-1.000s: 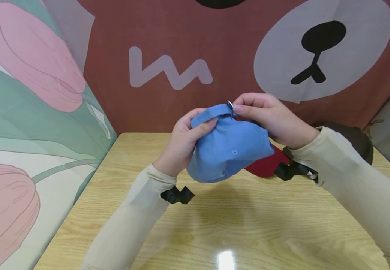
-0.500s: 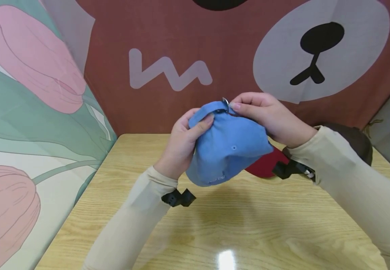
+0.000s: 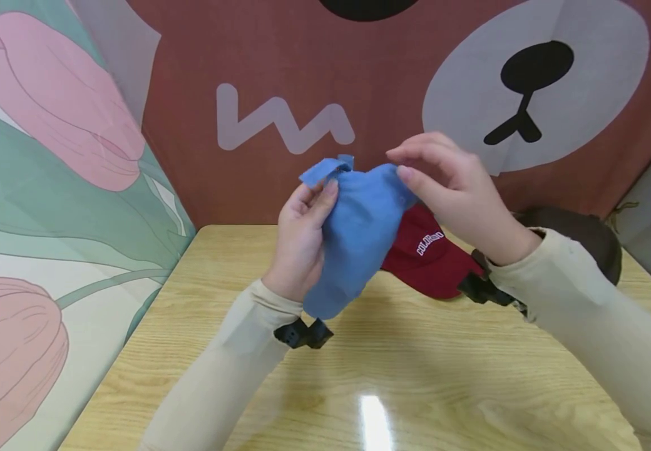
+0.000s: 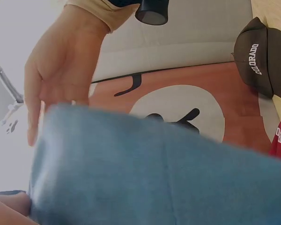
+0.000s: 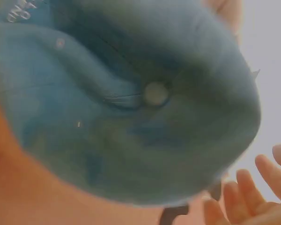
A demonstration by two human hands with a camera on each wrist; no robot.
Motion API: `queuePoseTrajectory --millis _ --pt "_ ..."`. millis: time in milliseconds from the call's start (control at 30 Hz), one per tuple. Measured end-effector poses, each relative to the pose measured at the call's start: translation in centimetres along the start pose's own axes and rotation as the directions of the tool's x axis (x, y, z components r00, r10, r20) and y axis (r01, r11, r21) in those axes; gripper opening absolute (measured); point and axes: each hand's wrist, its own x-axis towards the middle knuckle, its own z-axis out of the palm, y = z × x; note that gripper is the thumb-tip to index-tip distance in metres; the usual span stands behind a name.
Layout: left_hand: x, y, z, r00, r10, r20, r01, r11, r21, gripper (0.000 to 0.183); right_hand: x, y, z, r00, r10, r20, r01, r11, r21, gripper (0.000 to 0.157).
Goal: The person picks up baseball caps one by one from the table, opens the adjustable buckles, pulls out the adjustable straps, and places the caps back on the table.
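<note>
A light blue baseball cap (image 3: 362,232) hangs above the table, its back strap (image 3: 325,169) sticking up at the upper left. My left hand (image 3: 303,241) pinches it at the strap side, thumb on the near face. My right hand (image 3: 461,188) is at the cap's right edge, thumb and fingers spread apart, thumb tip overlapping the fabric in the head view. In the right wrist view the crown (image 5: 131,140) fills most of the picture, with a round button (image 5: 156,93) and spread fingers (image 5: 248,197) beside it. The blue fabric (image 4: 145,173) hides most of the left fingers in the left wrist view.
Behind the blue cap a red cap (image 3: 429,257) with white lettering lies on the wooden table (image 3: 235,376). A dark brown cap (image 3: 579,241) sits at the back right, partly behind the right sleeve. A printed cloth (image 3: 280,188) stands along the table's back edge.
My right hand has let go of the strap buckle and opened at the cap's right side. The blue cap has turned and shifted left in my left hand, uncovering more of the red cap.
</note>
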Motion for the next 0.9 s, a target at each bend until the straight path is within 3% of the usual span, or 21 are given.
queuePoseTrajectory --millis 133,233,433,600,700,900 --pt "0.1 -0.1 0.0 1.000 0.005 0.002 -0.005 1.000 -0.003 0.029 -0.3 0.4 0.8 0.974 -0.215 -0.066 0.203 0.967 -0.152 0.025" --pt "0.1 -0.1 0.3 1.000 -0.001 0.001 0.001 1.000 -0.014 0.034 -0.6 0.7 1.7 0.962 -0.269 -0.041 0.256 0.946 -0.201 0.027" --pt "-0.1 -0.3 1.0 0.998 -0.022 0.053 0.022 1.000 0.012 0.039 -1.0 1.5 3.6 0.982 -0.187 0.026 0.188 0.959 -0.211 0.040" --pt "-0.2 -0.4 1.3 0.986 -0.039 0.163 0.032 0.999 0.042 0.042 -1.3 1.9 4.4 0.983 -0.181 0.013 0.178 0.953 -0.246 0.049" --pt "-0.2 -0.3 1.3 0.966 -0.073 0.247 0.055 0.995 0.082 0.044 -1.2 2.1 4.5 0.986 -0.166 -0.015 0.156 0.954 -0.255 0.051" --pt "-0.3 0.2 1.2 0.911 -0.131 0.391 0.048 0.975 0.215 0.049 -0.7 2.5 4.3 0.988 -0.131 -0.075 0.108 0.960 -0.259 0.047"
